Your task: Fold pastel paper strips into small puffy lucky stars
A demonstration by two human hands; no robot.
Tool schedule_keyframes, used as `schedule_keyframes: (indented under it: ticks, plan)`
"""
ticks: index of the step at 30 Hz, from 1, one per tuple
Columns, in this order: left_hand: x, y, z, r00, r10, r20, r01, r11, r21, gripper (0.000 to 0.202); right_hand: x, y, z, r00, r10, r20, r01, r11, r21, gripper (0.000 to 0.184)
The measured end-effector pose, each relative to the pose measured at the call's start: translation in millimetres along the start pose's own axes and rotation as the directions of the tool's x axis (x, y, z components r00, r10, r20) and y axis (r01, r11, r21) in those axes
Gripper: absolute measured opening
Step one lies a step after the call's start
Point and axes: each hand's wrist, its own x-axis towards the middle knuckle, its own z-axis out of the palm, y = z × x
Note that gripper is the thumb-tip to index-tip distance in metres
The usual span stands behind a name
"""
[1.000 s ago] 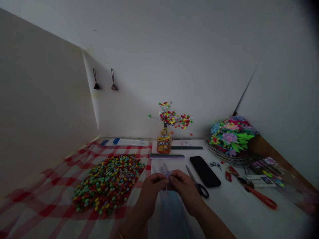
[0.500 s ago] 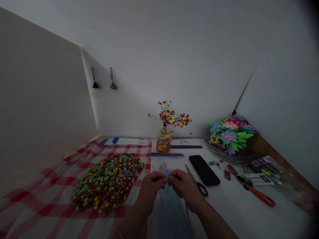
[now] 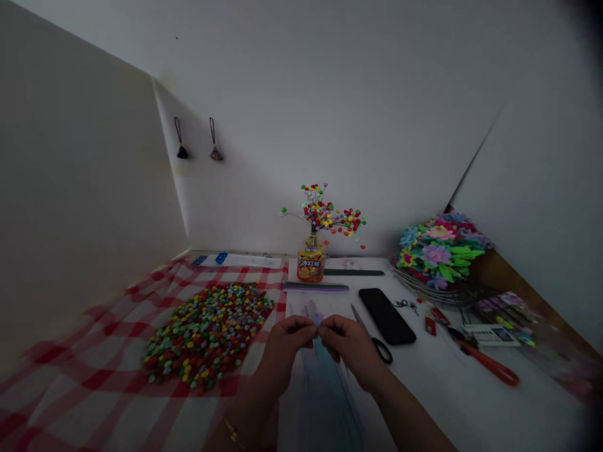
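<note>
My left hand [image 3: 288, 348] and my right hand [image 3: 351, 348] meet over the white table, thumbs and fingertips pinched. Between them they hold a small light purple paper strip [image 3: 318, 318], mostly hidden by the fingers. Pale translucent blue-green strips [image 3: 327, 389] lie under my hands and run toward me. Just beyond the fingertips are some pale lilac pieces [image 3: 311, 307], too faint to make out. Black-handled scissors [image 3: 380, 349] lie to the right of my right hand, beside a black phone [image 3: 387, 316].
Left, a heap of small coloured paper stars [image 3: 207, 333] covers part of a red checked cloth [image 3: 113, 339]. A bottle [image 3: 310, 267] with star-tipped stems stands behind. At right are a basket of craft flowers [image 3: 438, 251], orange-handled pliers [image 3: 492, 364] and plastic packets [image 3: 541, 358].
The view has shifted slightly, so the table things sit a little higher. My fingers have changed their pinch on the purple strip, and both hands stay together.
</note>
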Motion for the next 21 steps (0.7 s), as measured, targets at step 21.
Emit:
schedule_keyframes:
  ticks: [21]
  plan:
    - [-2.0, -2.9, -0.7, 0.996, -0.053, 0.071, 0.063, 0.988, -0.138, 0.014, -4.7, -5.3, 1.1, 0.998, 0.049, 0.048, -0.051, 0.998, 0.042, 0.009]
